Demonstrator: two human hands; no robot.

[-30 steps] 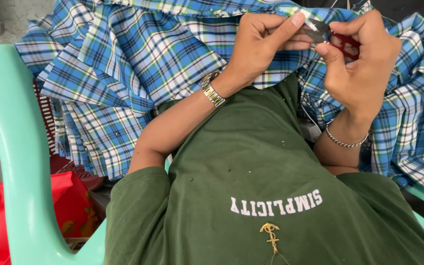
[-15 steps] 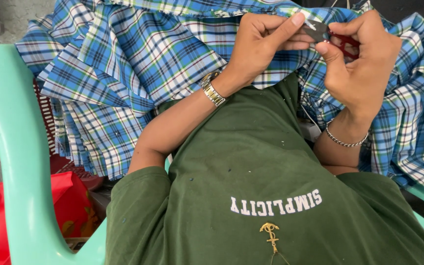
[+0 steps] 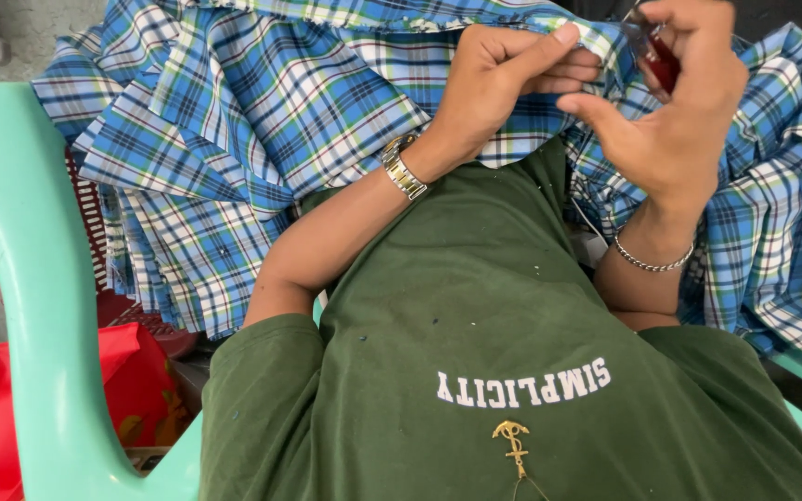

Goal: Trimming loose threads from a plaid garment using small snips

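A blue plaid pleated cloth [image 3: 262,102] lies over my lap and spills to both sides. My left hand [image 3: 503,79], with a metal watch [image 3: 404,167] on its wrist, pinches the cloth's top edge between thumb and fingers. My right hand [image 3: 675,116], wearing a thin silver bracelet [image 3: 652,263], is closed around a small red-handled tool [image 3: 658,56] held just right of the pinched edge. The tool's tip is hidden by my fingers. I wear a green shirt [image 3: 475,315] with a gold pendant [image 3: 513,443].
I sit in a mint green plastic chair [image 3: 39,306] whose arm runs down the left. A red bag [image 3: 132,380] lies on the floor at lower left, with a dark red crate [image 3: 95,232] behind it under the cloth.
My hands have stayed at the cloth's top edge. The right hand has turned a little, so the tool's red handle shows more. The view is otherwise the same.
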